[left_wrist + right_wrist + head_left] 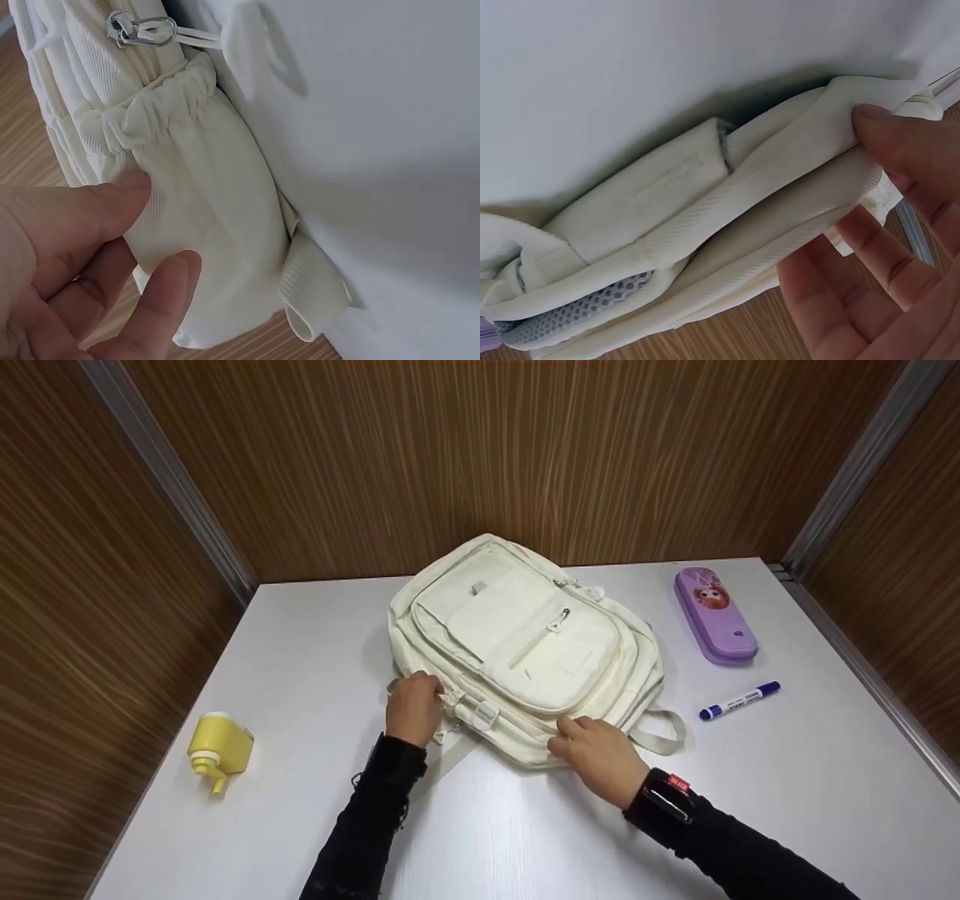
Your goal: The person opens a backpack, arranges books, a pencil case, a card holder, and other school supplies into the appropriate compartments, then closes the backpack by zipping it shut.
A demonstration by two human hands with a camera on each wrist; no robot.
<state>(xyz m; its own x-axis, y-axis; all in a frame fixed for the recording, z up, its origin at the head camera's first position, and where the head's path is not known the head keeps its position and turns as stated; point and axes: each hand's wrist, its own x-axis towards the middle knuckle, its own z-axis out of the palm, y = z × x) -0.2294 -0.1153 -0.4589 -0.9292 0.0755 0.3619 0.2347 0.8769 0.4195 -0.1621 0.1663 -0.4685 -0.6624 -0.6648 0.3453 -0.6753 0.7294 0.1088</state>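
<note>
A cream backpack (517,637) lies on the table with its front pockets facing up. My left hand (414,709) grips its near left side. In the left wrist view, the fingertips of that hand (112,262) are at the gathered side pocket (210,202), below a metal zipper pull (139,30). My right hand (604,757) holds the backpack's near right edge. In the right wrist view, the right thumb (900,142) presses on the cream edge, with the other fingers beneath it. A strap and grey mesh padding (592,300) show there.
A yellow box-shaped object with a small crank (225,746) stands at the left on the white table (315,645). At the right are a purple pencil case (716,619) and a blue-capped marker (740,701). Wood-grain panels (525,457) enclose the back and sides.
</note>
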